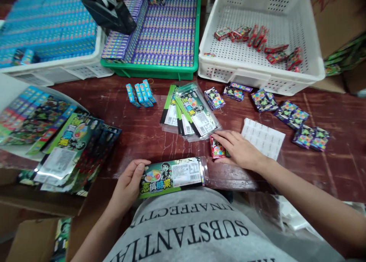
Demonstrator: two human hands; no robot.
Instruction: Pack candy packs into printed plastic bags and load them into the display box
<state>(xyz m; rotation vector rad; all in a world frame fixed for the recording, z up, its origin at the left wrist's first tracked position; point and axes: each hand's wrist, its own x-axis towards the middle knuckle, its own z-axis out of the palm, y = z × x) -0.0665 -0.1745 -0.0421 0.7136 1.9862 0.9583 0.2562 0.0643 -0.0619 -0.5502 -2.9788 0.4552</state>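
My left hand (130, 182) grips the left end of a green and black printed candy pouch (174, 176) with a white label, held at the table's front edge against my shirt. To the right, my right hand (234, 149) has its fingers closed over a small red candy box (217, 147) on the table. A bit of something green shows under that palm; the rest is covered. Just beyond it, several more candy pouches (190, 111) lie fanned and overlapping. Beside my right wrist lies a white sticker sheet (263, 137).
Small purple boxes (286, 111) are scattered at right, and blue boxes (140, 93) stand at centre left. Behind are a white crate (260, 69) with red boxes, a green crate (154, 69) with purple boxes, and a black tape dispenser (110, 14). Filled pouches (71, 140) are piled at left.
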